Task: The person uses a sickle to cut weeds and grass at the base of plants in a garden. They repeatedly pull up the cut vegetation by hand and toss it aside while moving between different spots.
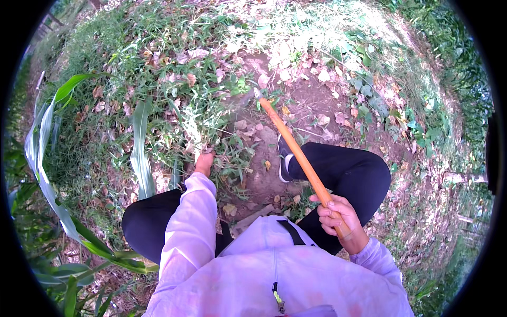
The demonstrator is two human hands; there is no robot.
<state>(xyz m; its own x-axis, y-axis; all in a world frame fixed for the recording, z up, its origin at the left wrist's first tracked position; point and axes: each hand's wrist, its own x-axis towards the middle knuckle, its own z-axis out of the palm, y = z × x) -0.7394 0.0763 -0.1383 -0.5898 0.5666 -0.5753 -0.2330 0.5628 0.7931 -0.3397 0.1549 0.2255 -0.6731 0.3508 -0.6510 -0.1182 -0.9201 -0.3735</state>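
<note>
My right hand (338, 220) is closed round the lower end of a long wooden tool handle (295, 148), which slants up and left away from me. At its far end a metal head (248, 97), blurred and partly lost among the weeds, lies close to the ground; its exact kind cannot be told. My left hand (204, 162) reaches down into green weeds (198, 138) left of the bare soil and appears to grasp a bunch of their stems. Its fingers are largely hidden by leaves.
Bare soil (267, 158) strewn with dry leaves lies between my bent legs, beside my shoe (284, 160). Long corn leaves (47, 170) arch at the left. Low weeds, vines and leaf litter (412, 222) surround me, with taller green plants (463, 59) at the right edge.
</note>
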